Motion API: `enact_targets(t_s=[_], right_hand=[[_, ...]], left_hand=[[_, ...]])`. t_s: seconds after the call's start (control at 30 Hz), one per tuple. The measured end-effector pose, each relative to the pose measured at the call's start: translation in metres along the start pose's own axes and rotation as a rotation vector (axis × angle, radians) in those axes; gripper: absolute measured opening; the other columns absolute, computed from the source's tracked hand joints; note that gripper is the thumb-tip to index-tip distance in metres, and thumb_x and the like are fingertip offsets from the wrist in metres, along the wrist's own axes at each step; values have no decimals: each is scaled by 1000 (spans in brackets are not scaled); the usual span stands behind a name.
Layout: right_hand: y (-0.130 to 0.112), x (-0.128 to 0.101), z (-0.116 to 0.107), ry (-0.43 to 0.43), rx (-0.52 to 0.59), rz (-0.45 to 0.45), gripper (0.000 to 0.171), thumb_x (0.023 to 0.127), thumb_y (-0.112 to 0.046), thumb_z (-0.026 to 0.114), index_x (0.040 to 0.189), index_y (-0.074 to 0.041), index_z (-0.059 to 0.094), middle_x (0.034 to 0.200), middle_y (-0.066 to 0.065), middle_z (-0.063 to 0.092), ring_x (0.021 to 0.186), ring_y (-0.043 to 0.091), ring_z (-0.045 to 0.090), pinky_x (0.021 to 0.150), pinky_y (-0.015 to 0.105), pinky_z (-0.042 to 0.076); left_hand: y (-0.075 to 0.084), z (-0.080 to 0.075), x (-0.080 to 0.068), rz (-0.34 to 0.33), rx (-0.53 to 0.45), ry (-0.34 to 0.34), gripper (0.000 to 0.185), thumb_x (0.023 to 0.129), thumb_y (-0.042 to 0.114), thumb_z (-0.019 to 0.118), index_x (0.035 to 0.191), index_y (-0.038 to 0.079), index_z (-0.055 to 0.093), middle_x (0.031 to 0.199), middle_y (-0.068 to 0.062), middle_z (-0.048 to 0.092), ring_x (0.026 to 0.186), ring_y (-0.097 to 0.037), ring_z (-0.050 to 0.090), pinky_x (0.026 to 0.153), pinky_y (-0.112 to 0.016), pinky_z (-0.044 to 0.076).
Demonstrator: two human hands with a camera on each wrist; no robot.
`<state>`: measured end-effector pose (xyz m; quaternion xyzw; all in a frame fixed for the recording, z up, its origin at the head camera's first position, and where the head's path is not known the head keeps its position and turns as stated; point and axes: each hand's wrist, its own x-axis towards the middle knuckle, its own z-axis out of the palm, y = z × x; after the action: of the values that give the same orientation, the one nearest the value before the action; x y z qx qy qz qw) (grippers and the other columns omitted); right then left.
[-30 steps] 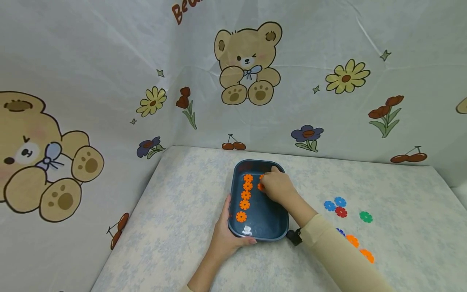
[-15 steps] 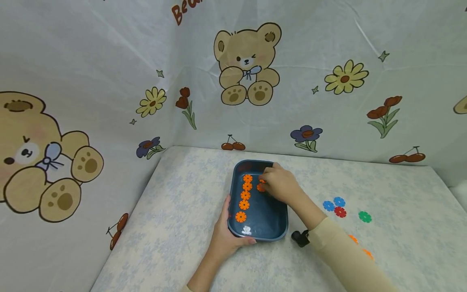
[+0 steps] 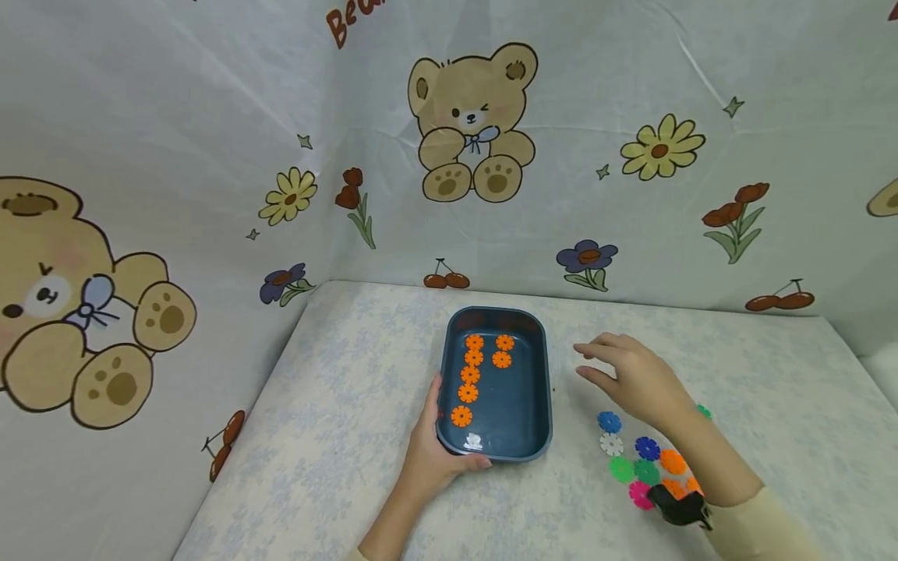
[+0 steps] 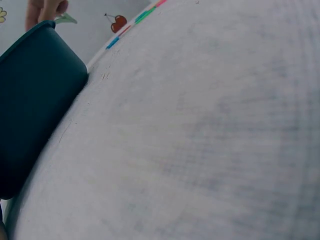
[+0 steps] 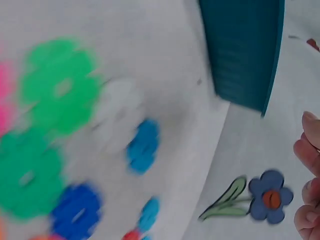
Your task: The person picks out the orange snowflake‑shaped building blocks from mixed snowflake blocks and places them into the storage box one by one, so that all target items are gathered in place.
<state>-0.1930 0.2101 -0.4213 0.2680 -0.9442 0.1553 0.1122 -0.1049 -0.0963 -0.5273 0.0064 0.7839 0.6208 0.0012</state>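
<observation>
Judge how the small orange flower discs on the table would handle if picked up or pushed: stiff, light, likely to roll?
The orange discs look like thin, flat plastic, so probably stiff and light. Lying flat, they would likely slide, not roll. Notched edges should give fingertips some grip.

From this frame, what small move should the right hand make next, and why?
Probably lower the right hand onto an orange flower-shaped plastic disc in the loose pile. The dark blue rectangular tray, which the left hand grips, holds only orange discs, and the right hand hovers open and holds nothing.
</observation>
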Motion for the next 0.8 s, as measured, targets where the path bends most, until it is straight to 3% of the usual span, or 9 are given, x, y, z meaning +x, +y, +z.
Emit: enact_targets(t_s=[0.13,0.23,0.33,0.4,0.47,0.63,0.8], right_hand=[[21,-36,-10,-112,13,109,40,84,-22,79,122,-10,70,105,6,70,93,26,67,77,46,59],[38,-63,-12,-255,53,236,45,85,-24,78,126,-11,67,109,6,67,83,21,62,69,35,58],[52,-85,-12,-409,90,361,49,86,-28,77,130,-12,65,109,4,65,78,15,53,60,23,49],[61,-97,-11,-491,107,420,52,86,-31,76,133,-13,63,108,1,65,75,14,48,56,21,42],[69,-107,-8,-556,113,457,58,84,-39,76,134,-12,62,106,-1,65,77,14,49,59,22,44],[82,-127,-2,-620,134,540,65,75,-54,79,122,-11,68,102,-2,66,88,16,56,72,36,54],[87,-143,1,-615,161,589,62,71,-55,82,114,-12,70,101,-3,66,85,15,53,69,30,48]], left_hand=[[0,0,0,0,0,-1,131,59,36,97,158,41,11,164,6,24,145,-25,35,114,-55,33],[0,0,0,9,7,1,132,58,37,97,159,35,12,164,5,25,144,-24,36,114,-55,34],[0,0,0,20,17,5,133,57,38,97,160,33,12,163,4,26,143,-22,38,113,-54,35],[0,0,0,29,25,9,134,57,39,97,160,33,12,163,4,27,142,-22,39,112,-53,36],[0,0,0,30,26,11,134,56,40,97,159,35,12,163,4,27,142,-22,40,112,-53,36],[-1,1,1,26,19,6,135,55,43,97,160,31,13,163,5,27,143,-21,38,113,-53,35],[-1,1,1,22,17,9,134,55,45,97,159,37,12,163,4,27,143,-22,38,113,-54,35]])
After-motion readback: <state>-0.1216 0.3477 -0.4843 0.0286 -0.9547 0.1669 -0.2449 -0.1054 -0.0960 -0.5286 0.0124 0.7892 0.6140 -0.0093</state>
